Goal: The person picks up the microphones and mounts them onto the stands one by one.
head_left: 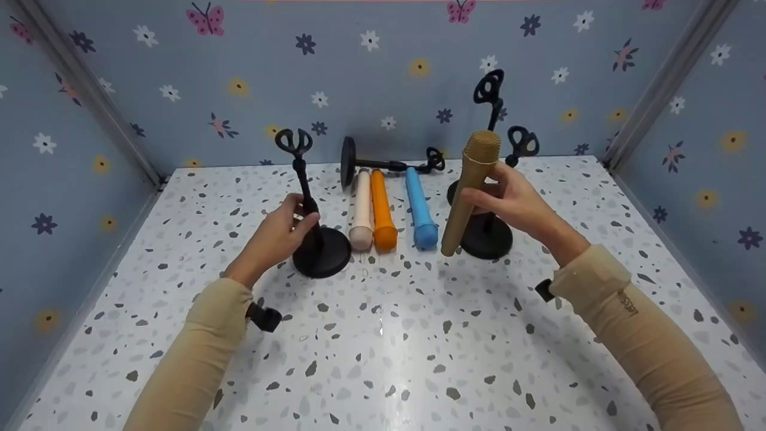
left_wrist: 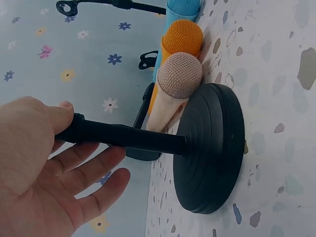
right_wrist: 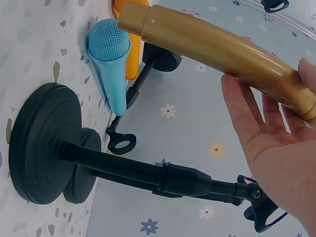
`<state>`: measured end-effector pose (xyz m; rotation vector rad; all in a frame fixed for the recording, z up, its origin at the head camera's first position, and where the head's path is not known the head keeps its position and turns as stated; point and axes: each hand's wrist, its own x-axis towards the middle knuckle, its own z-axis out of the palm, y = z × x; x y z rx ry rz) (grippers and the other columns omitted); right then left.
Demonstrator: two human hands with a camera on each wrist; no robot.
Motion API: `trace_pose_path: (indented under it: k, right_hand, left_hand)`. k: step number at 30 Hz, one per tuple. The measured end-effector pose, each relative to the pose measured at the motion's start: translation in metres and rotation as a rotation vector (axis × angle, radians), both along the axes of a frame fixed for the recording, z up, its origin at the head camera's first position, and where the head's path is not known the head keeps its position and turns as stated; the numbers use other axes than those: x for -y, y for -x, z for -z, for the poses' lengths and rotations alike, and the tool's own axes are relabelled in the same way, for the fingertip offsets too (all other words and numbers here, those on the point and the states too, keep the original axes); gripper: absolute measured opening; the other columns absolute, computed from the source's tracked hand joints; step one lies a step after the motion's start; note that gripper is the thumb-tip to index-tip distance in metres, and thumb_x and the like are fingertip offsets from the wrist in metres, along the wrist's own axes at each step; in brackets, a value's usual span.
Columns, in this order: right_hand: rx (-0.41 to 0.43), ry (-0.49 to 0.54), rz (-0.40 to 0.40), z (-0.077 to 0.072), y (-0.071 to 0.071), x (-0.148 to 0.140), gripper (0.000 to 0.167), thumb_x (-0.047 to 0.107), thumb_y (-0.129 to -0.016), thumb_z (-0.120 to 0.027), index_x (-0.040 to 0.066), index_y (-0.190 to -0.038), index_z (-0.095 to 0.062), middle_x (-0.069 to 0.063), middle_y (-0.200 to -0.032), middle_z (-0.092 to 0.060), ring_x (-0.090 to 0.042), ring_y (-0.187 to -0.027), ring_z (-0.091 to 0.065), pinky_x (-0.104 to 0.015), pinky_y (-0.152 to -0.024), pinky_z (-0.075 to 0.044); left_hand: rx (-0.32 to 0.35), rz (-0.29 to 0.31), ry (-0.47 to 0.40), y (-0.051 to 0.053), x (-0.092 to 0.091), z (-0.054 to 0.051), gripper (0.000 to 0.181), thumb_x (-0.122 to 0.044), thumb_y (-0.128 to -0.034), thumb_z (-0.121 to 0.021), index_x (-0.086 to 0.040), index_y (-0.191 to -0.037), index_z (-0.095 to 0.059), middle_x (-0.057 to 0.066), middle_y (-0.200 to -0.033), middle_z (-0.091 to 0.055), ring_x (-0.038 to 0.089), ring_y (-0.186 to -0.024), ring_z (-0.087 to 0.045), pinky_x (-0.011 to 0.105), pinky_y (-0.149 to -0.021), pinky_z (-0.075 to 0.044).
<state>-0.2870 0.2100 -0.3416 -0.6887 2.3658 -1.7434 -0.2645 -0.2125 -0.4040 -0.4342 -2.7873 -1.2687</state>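
Note:
My left hand holds the pole of a black microphone stand that stands upright on its round base. In the left wrist view, thumb and fingers lie about the stand's pole. My right hand grips a gold microphone in the air, its mesh head up and its tail end slanting down left. The right wrist view shows the gold microphone's body between thumb and fingers. Behind it, a black stand and another black stand stand upright, partly hidden.
Between the hands lie a cream microphone, an orange microphone and a blue microphone, heads toward me. Behind them a black stand lies on its side by the patterned back wall. The speckled tabletop stretches in front.

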Motion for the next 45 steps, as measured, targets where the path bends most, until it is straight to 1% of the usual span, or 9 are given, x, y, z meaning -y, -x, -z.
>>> trace_pose_path:
  k: [3, 10, 16, 21, 29, 36, 41, 43, 45]
  right_hand:
    - [0.003, -0.017, 0.008, 0.0, -0.001, -0.001, 0.07, 0.03, -0.094, -0.075, 0.005, -0.149, -0.04, -0.018, -0.142, -0.052, -0.036, -0.121, -0.062, -0.047, -0.092, -0.057]
    - [0.018, -0.057, 0.019, 0.001, -0.004, -0.002, 0.072, 0.033, -0.093, -0.076, 0.007, -0.15, -0.04, -0.016, -0.142, -0.053, -0.035, -0.121, -0.062, -0.045, -0.092, -0.057]
    - [0.005, -0.055, 0.004, -0.001, -0.006, -0.002, 0.07, 0.032, -0.094, -0.075, 0.007, -0.149, -0.04, -0.015, -0.141, -0.053, -0.035, -0.121, -0.062, -0.047, -0.092, -0.056]
    - [-0.024, -0.07, 0.006, -0.003, -0.007, -0.002, 0.07, 0.032, -0.094, -0.075, 0.007, -0.149, -0.04, -0.016, -0.143, -0.052, -0.035, -0.12, -0.063, -0.049, -0.092, -0.056]
    - [-0.055, -0.038, -0.035, -0.003, -0.008, -0.006, 0.066, 0.026, -0.096, -0.072, 0.007, -0.15, -0.04, -0.015, -0.142, -0.052, -0.035, -0.119, -0.064, -0.045, -0.089, -0.058]
    - [-0.09, -0.029, -0.035, -0.005, -0.008, -0.008, 0.061, 0.022, -0.097, -0.071, 0.005, -0.148, -0.042, -0.016, -0.14, -0.053, -0.035, -0.117, -0.064, -0.044, -0.087, -0.059]
    - [-0.108, -0.038, -0.032, -0.01, -0.01, -0.006, 0.062, 0.024, -0.096, -0.072, 0.006, -0.148, -0.043, -0.015, -0.141, -0.053, -0.035, -0.117, -0.064, -0.043, -0.087, -0.059]
    - [-0.118, -0.048, -0.028, -0.012, -0.01, -0.005, 0.062, 0.025, -0.096, -0.073, 0.007, -0.148, -0.043, -0.015, -0.141, -0.053, -0.035, -0.117, -0.064, -0.044, -0.087, -0.059]
    - [-0.125, -0.054, -0.023, -0.013, -0.011, -0.004, 0.063, 0.026, -0.096, -0.073, 0.007, -0.148, -0.044, -0.015, -0.142, -0.052, -0.035, -0.118, -0.064, -0.044, -0.086, -0.059]
  left_hand:
    - [-0.01, 0.014, 0.015, -0.004, 0.0, -0.001, 0.044, -0.031, -0.1071, -0.053, 0.001, -0.136, -0.044, 0.019, -0.116, -0.063, 0.034, -0.104, -0.066, 0.049, -0.089, -0.054]
    - [0.007, 0.039, 0.023, -0.017, -0.003, -0.001, 0.039, -0.03, -0.1061, -0.056, -0.001, -0.131, -0.046, 0.017, -0.112, -0.064, 0.032, -0.098, -0.069, 0.049, -0.086, -0.056]
    - [0.004, 0.104, 0.049, -0.025, -0.015, -0.004, 0.035, -0.03, -0.106, -0.056, -0.001, -0.125, -0.055, 0.014, -0.112, -0.065, 0.029, -0.101, -0.069, 0.048, -0.089, -0.055]
    - [0.043, 0.125, 0.074, -0.03, -0.028, -0.008, 0.037, -0.038, -0.1055, -0.056, -0.006, -0.123, -0.057, 0.011, -0.114, -0.066, 0.027, -0.104, -0.067, 0.047, -0.092, -0.054]
    - [0.048, 0.17, 0.12, -0.032, -0.045, -0.008, 0.053, -0.053, -0.103, -0.05, -0.007, -0.13, -0.053, 0.014, -0.124, -0.066, 0.028, -0.109, -0.066, 0.047, -0.093, -0.055]
    - [0.051, 0.243, 0.107, -0.029, -0.067, -0.009, 0.048, -0.046, -0.1044, -0.053, -0.007, -0.132, -0.054, 0.01, -0.121, -0.067, 0.025, -0.112, -0.065, 0.044, -0.098, -0.052]
    - [0.049, 0.269, 0.13, -0.031, -0.08, -0.011, 0.049, -0.044, -0.1049, -0.054, -0.005, -0.135, -0.053, 0.012, -0.115, -0.068, 0.025, -0.105, -0.066, 0.044, -0.092, -0.054]
    - [0.057, 0.277, 0.131, -0.031, -0.084, -0.012, 0.056, -0.046, -0.1049, -0.053, -0.003, -0.14, -0.05, 0.013, -0.116, -0.068, 0.025, -0.105, -0.066, 0.044, -0.091, -0.055]
    - [0.064, 0.286, 0.128, -0.03, -0.089, -0.013, 0.055, -0.045, -0.1051, -0.052, -0.004, -0.14, -0.051, 0.011, -0.117, -0.067, 0.023, -0.105, -0.066, 0.042, -0.091, -0.055]
